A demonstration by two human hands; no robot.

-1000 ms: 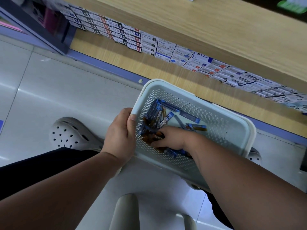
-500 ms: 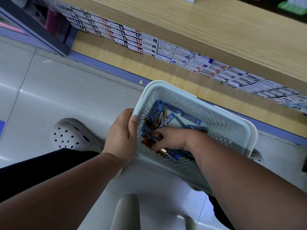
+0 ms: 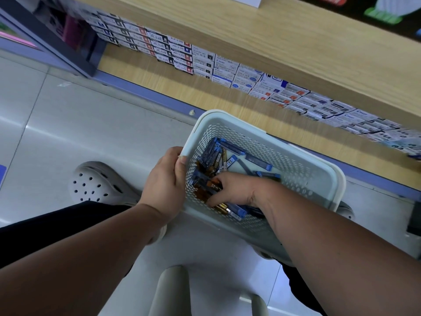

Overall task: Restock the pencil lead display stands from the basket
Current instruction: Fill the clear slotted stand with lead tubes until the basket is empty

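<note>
A pale perforated plastic basket (image 3: 307, 156) is held tilted above my lap. My left hand (image 3: 164, 181) grips its left rim, thumb inside the wall. Several slim pencil lead cases (image 3: 230, 148), blue-capped and amber, lie heaped in the basket's left half. My right hand (image 3: 237, 190) is inside the basket on top of the heap, its fingers curled down and pinching a dark lead case (image 3: 214, 187) with a small label. The cases under my palm are hidden. No display stand is in view.
A wooden shelf unit (image 3: 273, 37) runs across the top, with rows of small white refill boxes (image 3: 227, 67) on its low shelf. Below are a grey tiled floor, my pale clog (image 3: 95, 185) and a stool's legs (image 3: 173, 290).
My right hand has slid a little left and down through the heap and closed its fingers on a dark case. My left hand keeps the same grip on the rim.
</note>
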